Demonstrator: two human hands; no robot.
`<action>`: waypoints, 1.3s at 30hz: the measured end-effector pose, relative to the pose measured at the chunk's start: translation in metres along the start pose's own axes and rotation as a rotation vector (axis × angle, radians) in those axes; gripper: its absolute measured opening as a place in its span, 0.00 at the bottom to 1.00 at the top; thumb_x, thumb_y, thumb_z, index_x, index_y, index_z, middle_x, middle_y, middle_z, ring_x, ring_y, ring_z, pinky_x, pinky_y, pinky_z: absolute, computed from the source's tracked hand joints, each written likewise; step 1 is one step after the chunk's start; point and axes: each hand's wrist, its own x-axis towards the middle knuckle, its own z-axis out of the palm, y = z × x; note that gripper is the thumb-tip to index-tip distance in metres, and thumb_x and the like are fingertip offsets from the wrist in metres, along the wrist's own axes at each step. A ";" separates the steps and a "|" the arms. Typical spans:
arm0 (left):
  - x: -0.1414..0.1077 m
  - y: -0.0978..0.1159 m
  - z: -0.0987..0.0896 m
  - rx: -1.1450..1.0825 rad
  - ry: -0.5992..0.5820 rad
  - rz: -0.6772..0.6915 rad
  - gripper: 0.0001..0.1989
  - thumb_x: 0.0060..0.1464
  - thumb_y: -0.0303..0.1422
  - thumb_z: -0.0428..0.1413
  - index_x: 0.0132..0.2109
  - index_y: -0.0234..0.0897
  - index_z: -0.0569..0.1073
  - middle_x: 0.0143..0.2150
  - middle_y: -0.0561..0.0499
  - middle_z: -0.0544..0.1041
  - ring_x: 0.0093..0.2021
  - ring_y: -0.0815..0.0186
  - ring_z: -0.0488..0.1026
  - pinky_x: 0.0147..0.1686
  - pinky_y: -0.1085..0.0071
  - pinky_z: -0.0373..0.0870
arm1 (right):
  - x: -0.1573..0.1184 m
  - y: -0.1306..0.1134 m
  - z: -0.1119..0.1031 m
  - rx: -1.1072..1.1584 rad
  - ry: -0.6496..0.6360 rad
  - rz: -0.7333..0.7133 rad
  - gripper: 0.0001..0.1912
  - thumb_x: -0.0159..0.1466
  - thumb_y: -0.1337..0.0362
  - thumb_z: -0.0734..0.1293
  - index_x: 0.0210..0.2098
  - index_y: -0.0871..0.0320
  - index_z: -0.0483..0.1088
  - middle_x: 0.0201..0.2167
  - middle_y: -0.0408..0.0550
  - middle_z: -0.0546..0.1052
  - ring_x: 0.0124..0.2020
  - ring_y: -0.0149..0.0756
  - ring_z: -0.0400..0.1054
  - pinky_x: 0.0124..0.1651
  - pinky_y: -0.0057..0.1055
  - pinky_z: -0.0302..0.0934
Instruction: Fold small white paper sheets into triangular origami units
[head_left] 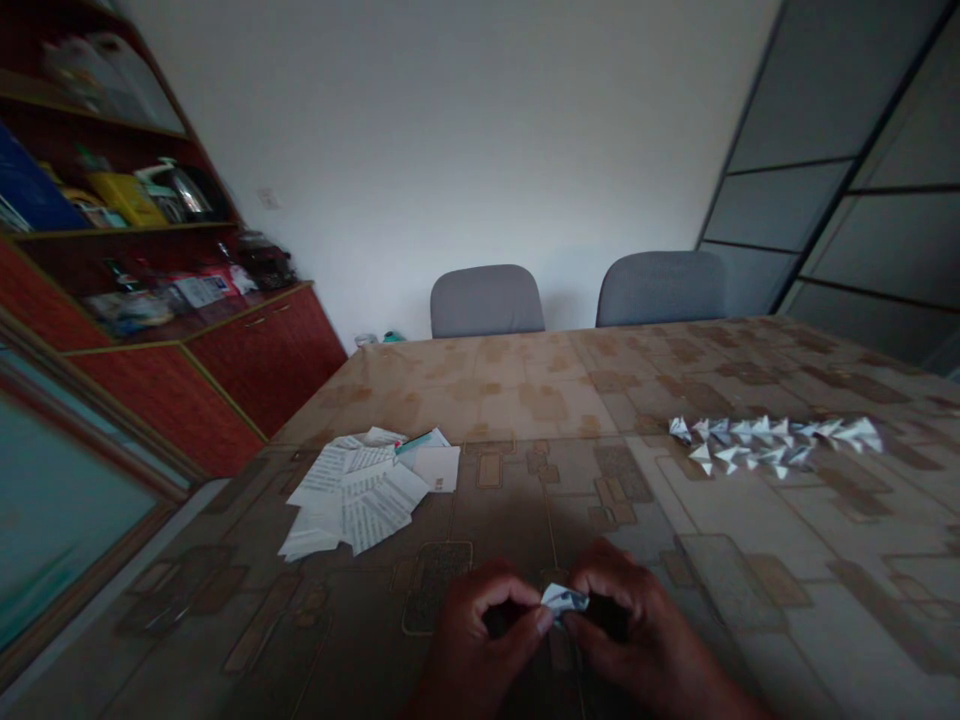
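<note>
A small folded piece of printed paper (564, 599) is pinched between my two hands, just above the near part of the table. My left hand (491, 625) grips its left side between thumb and forefinger. On the other side, my right hand (634, 620) has thumb and fingers closed on its right end. Left of my hands lies a spread pile of cut paper sheets (382, 500), most of them with printed text. Farther off at the right stand several small pointed folded-paper pieces (780, 432) in two rows.
A patterned cloth covers the table (525, 400). Two grey chairs, one left (486, 300) and one right (660, 290), stand at its far edge. A red wooden cabinet (277, 350) with filled shelves is at the left, and grey panelled doors (795, 150) are at the right.
</note>
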 end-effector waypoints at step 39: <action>0.002 0.003 -0.021 0.798 -0.319 0.729 0.07 0.66 0.31 0.50 0.43 0.40 0.74 0.36 0.53 0.76 0.34 0.68 0.69 0.36 0.72 0.64 | 0.001 0.019 -0.024 -0.331 -0.310 -0.306 0.09 0.68 0.65 0.65 0.30 0.56 0.70 0.29 0.40 0.73 0.35 0.34 0.62 0.42 0.32 0.49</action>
